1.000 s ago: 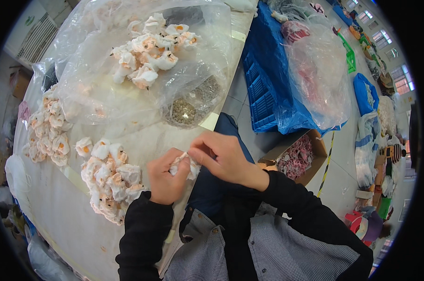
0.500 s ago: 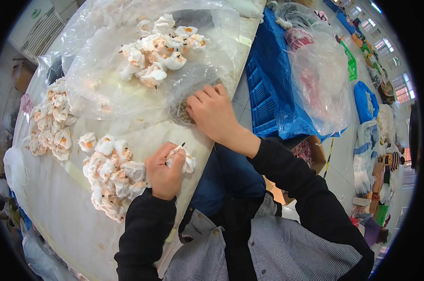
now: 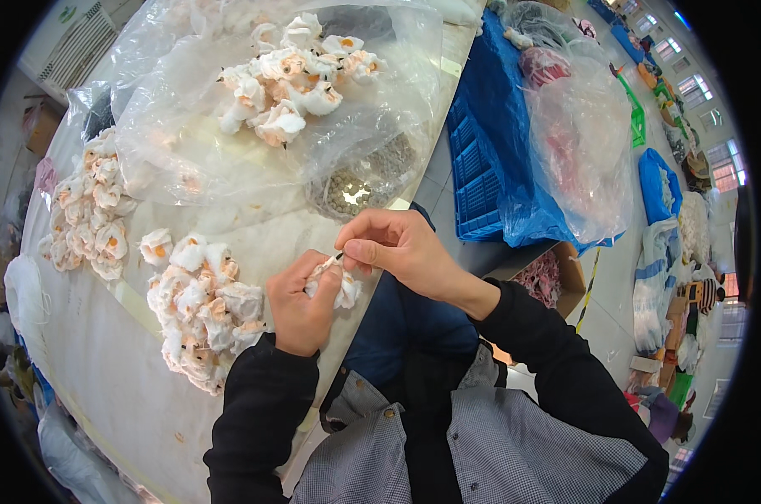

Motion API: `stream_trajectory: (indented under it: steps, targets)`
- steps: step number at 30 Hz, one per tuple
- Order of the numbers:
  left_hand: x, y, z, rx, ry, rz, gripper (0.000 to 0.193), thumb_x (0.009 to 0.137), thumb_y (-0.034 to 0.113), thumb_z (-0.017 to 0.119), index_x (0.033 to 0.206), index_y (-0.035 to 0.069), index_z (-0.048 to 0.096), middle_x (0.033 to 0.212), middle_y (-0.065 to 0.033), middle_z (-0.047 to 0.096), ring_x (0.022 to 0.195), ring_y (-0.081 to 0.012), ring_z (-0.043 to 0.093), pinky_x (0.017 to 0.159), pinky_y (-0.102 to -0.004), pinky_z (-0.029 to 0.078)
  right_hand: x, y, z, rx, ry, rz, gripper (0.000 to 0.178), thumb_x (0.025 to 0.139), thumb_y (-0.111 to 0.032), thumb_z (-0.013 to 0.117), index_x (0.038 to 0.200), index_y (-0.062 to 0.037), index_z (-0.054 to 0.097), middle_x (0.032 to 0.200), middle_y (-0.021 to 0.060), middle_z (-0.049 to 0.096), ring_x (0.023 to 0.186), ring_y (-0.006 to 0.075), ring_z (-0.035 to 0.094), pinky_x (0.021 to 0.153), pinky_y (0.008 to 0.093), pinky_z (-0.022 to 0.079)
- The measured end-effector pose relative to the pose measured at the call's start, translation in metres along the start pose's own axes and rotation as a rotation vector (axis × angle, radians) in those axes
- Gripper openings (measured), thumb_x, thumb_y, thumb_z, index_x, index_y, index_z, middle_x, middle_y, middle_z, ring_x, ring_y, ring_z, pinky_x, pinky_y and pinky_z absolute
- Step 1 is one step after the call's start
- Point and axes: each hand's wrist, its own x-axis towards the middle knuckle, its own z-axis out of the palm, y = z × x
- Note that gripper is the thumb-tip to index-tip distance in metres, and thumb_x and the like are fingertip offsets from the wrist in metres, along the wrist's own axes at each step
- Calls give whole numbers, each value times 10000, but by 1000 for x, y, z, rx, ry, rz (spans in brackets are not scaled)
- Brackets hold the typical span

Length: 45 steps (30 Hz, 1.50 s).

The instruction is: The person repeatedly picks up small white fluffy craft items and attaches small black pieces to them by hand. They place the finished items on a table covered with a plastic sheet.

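Note:
My left hand [image 3: 299, 309] is closed round a white artificial flower [image 3: 348, 291] near the table's edge, its dark stem tip pointing up between the fingers. At that tip, my right hand [image 3: 407, 254] has thumb and forefinger pinched together. Whatever sits in the pinch is too small to make out. Just beyond my hands lies a clear plastic bag of small beige pieces [image 3: 343, 190], its mouth toward me. To the left of my left hand is a pile of white and peach artificial flowers [image 3: 208, 311].
More flowers form a far-left heap [image 3: 95, 210] and another cluster [image 3: 292, 76] on a large clear plastic sheet [image 3: 221, 160]. A blue crate [image 3: 474, 185] with bagged goods stands right of the table [image 3: 120, 361]. Below it is a cardboard box [image 3: 570, 281] of pink material.
My right hand has come out of the bag of beige pieces, moving toward me to the stem tip of the flower. My left hand keeps its hold, almost in the same place.

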Motion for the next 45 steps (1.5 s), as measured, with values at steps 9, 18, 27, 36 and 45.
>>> stream_trajectory:
  steps: [9, 18, 27, 36, 45]
  targets:
    - [2, -2, 0, 27, 0, 50, 132, 950, 87, 641, 875, -17, 669, 713, -5, 615, 680, -52, 525, 613, -260, 430, -1, 3, 3, -112, 39, -53, 168, 1000, -143, 712, 1092, -5, 687, 879, 7, 697, 793, 74, 620, 734, 251, 499]
    - [3, 2, 1, 113, -34, 76, 121, 941, 74, 658, 867, -21, 666, 678, -56, 622, 644, -79, 558, 601, -283, 453, 0, -20, 0, -618, -61, -223, 102, 944, -82, 686, 965, -14, 613, 781, 93, 637, 711, 179, 615, 671, 323, 487]
    - [0, -5, 3, 187, -55, 172, 74, 913, 56, 659, 910, -13, 685, 691, -130, 621, 593, -180, 588, 593, -319, 471, 6, -23, -6, -700, -246, -195, 147, 914, -56, 675, 932, -16, 536, 821, 150, 618, 761, 327, 617, 693, 399, 479]
    - [0, -3, 0, 260, -94, 173, 71, 892, 67, 668, 881, -1, 681, 721, -171, 622, 613, -285, 626, 584, -363, 476, 2, -17, -6, -691, -221, -168, 130, 924, -63, 685, 949, -16, 566, 830, 155, 633, 769, 318, 639, 703, 393, 489]
    - [0, -7, 2, 281, -115, 252, 62, 882, 96, 681, 890, 36, 668, 769, -191, 620, 699, -399, 648, 607, -427, 497, -15, -17, 1, -623, -90, -60, 137, 970, -109, 704, 1013, -7, 624, 818, 133, 687, 734, 221, 663, 694, 327, 511]
